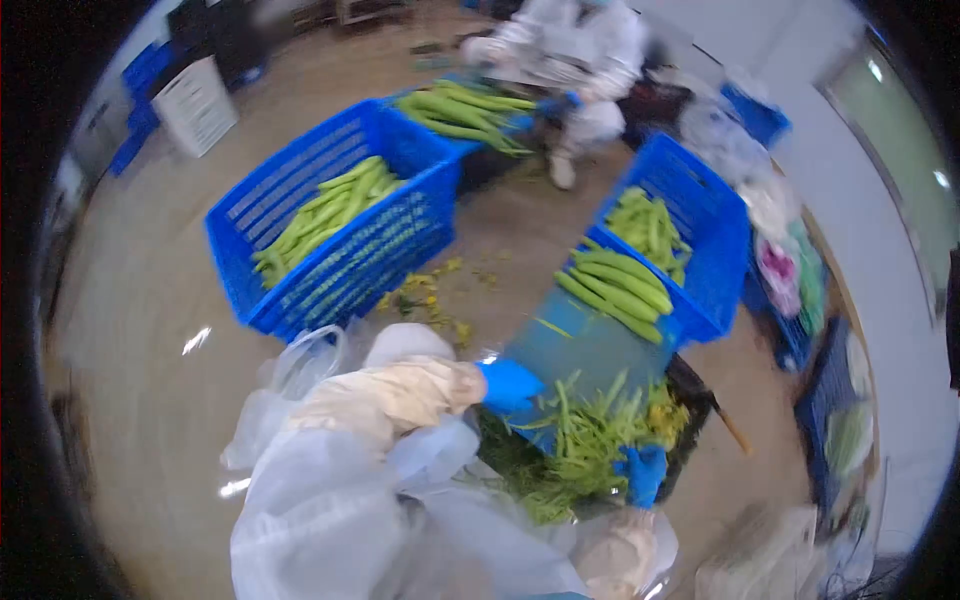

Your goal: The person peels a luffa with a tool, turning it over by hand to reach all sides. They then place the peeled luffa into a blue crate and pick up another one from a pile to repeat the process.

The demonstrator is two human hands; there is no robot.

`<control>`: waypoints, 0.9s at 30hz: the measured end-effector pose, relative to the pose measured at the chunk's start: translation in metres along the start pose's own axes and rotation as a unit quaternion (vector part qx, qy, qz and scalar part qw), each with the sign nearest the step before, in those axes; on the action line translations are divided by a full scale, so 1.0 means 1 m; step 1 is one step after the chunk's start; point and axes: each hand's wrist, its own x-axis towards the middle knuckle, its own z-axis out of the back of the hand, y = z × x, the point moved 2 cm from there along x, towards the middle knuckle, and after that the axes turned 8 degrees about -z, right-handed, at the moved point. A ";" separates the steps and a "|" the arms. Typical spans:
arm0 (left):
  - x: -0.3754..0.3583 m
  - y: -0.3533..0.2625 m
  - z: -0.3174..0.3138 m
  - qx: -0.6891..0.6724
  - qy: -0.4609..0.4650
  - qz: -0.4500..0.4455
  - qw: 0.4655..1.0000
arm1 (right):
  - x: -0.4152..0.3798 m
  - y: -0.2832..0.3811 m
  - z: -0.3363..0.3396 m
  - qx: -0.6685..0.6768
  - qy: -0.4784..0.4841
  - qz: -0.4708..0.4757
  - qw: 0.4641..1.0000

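My left hand (510, 386), in a blue glove, lies at the near left edge of a blue-green board (600, 352). Its fingers look stretched out with nothing in them. By the board's near right end, my blue-gloved right hand (643, 474) touches a heap of green trimmings (590, 430). Blur and the scraps partly hide its fingers. The trimmings spill over the board's near edge onto a darker green mass below. Several long green gourds (620, 285) lie side by side at the board's far end.
Blue crates with gourds stand at left (345, 270) and right (715, 240). An orange-brown handle (735, 430) sticks out beside the board. Yellow scraps (420, 295) litter the floor. Opposite, a person in white (570, 60) sits by more gourds (465, 112). Bags (775, 220) line the right wall.
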 end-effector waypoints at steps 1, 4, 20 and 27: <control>0.006 -0.004 0.010 -0.013 -0.018 -0.002 1.000 | 0.003 -0.007 0.004 0.032 0.013 0.006 0.999; 0.027 0.022 0.010 0.068 -0.135 -0.056 0.987 | -0.008 0.012 0.000 0.100 0.036 0.007 0.994; 0.228 0.114 0.076 0.320 -0.274 0.038 0.906 | -0.020 0.023 0.023 0.185 -0.030 0.020 0.982; 0.252 0.118 0.080 0.397 -0.230 -0.036 0.888 | -0.023 0.024 0.024 0.211 -0.016 0.028 0.977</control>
